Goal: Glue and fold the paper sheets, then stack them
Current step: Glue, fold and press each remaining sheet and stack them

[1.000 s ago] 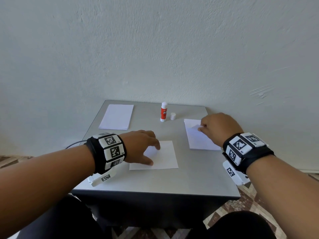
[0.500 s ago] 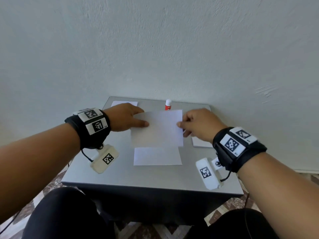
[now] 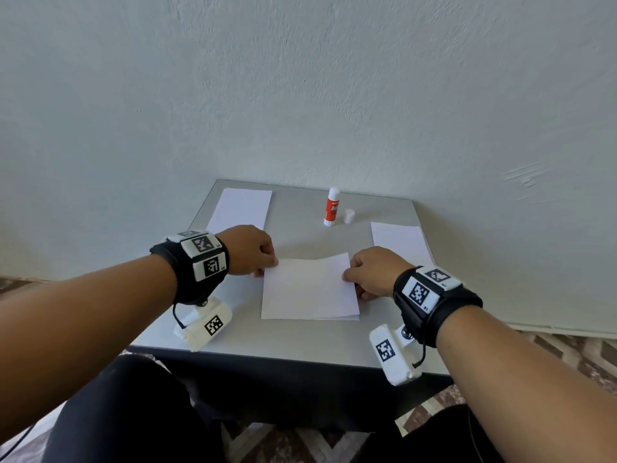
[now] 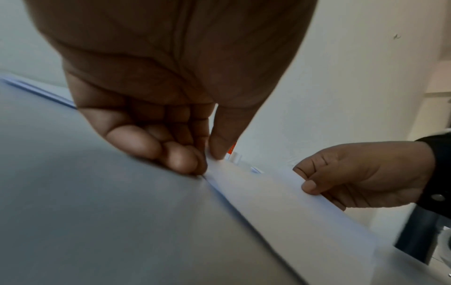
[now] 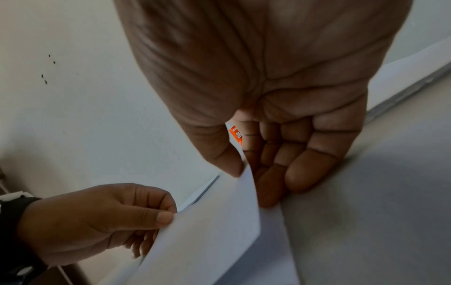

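Note:
A white paper sheet lies over a second sheet at the middle of the grey table. My left hand pinches the top sheet's far left corner between thumb and fingers. My right hand pinches its far right edge, the thumb on top of the sheet. The far edge is still slightly raised. A red and white glue stick stands uncapped at the back, its white cap beside it.
A stack of white sheets lies at the back left of the table and another sheet at the back right. A pale wall rises right behind the table. My dark-clad legs are below the front edge.
Both hands carried the sheet from mid-air down onto the sheet lying at the table's middle. A second ago the right hand was picking it from the right pile.

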